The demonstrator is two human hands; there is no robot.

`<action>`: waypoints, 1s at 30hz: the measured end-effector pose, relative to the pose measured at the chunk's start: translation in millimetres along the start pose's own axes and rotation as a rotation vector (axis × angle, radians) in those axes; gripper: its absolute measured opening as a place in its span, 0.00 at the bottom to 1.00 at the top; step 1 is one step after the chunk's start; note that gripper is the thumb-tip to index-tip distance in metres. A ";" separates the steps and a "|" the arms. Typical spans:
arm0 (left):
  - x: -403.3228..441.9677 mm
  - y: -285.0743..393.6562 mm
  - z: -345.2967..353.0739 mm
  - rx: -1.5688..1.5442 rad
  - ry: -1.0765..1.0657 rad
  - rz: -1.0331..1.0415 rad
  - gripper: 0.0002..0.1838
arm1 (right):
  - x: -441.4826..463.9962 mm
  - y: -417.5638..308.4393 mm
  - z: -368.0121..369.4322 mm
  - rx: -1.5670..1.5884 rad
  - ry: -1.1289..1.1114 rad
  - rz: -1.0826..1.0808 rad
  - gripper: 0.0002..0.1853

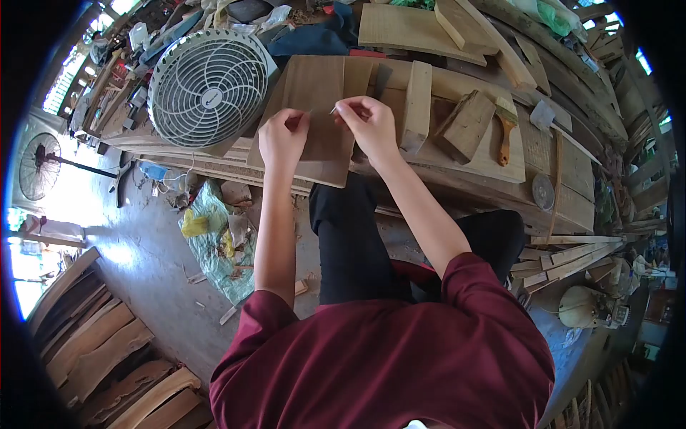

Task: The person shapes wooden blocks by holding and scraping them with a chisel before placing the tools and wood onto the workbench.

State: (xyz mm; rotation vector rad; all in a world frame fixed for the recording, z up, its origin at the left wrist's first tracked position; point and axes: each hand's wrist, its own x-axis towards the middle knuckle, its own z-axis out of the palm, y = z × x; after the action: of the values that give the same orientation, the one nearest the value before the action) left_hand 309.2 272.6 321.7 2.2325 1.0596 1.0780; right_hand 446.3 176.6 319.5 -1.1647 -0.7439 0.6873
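Observation:
Both of my hands are raised over a flat wooden board at the near edge of the workbench. My left hand is closed, fingertips pinched together above the board's left part; what it holds, if anything, is too small to name. To its right, my right hand pinches a tiny pale item I cannot make out. The hands are apart. A wooden block lies just right of my right hand, with a thicker, rough wood piece beyond it. A brush with an orange-brown handle lies farther right.
A round-grilled fan stands left of the board. Planks lie at the back of the bench. A clear round object sits at the right. Below are a green plastic sheet on the floor and stacked wood slabs.

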 end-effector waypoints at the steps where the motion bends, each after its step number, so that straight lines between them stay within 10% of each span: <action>1: 1.5 -1.3 2.8 0.033 0.021 0.003 0.08 | 4.8 4.4 1.9 -0.158 -0.035 -0.031 0.07; 18: -12.9 5.2 5.8 0.067 0.104 -0.010 0.07 | -101.8 -9.5 -49.7 -0.619 0.195 -0.507 0.12; 21: -33.0 14.9 6.2 0.339 0.102 0.228 0.19 | -117.2 -6.5 -81.2 -0.715 0.319 -0.553 0.12; 24: -55.7 30.2 16.7 0.504 0.109 0.177 0.52 | -123.6 -12.6 -110.3 -0.769 0.438 -0.487 0.11; 30: -34.0 5.4 6.9 0.383 0.033 0.084 0.53 | -135.1 -19.2 -155.5 -0.809 0.572 -0.439 0.13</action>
State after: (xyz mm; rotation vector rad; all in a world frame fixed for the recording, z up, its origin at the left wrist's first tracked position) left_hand 303.4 241.9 305.4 2.5844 1.2859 1.0168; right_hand 495.4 -21.1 282.9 -1.7406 -0.7572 -0.3678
